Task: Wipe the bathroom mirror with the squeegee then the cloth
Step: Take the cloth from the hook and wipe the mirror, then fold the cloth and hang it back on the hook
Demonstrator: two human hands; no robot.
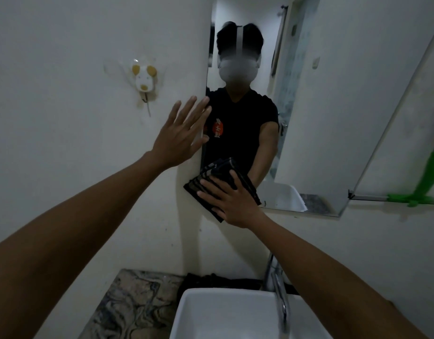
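Note:
The bathroom mirror (306, 99) hangs on the white wall above the sink. My right hand (229, 203) lies flat, fingers spread, and presses a folded dark striped cloth (212, 177) against the mirror's lower left corner. My left hand (180, 135) is raised with straight fingers, its fingertips touching the mirror's left edge higher up. A green squeegee (423, 189) rests on a glass shelf (372, 197) at the right edge of view, apart from both hands.
A white basin (225, 316) with a chrome tap (280, 297) sits below, on a marbled counter (132, 304). A dark cloth (218, 280) lies behind the basin. A mouse-shaped wall hook (143, 78) is stuck left of the mirror. A person's reflection fills the mirror.

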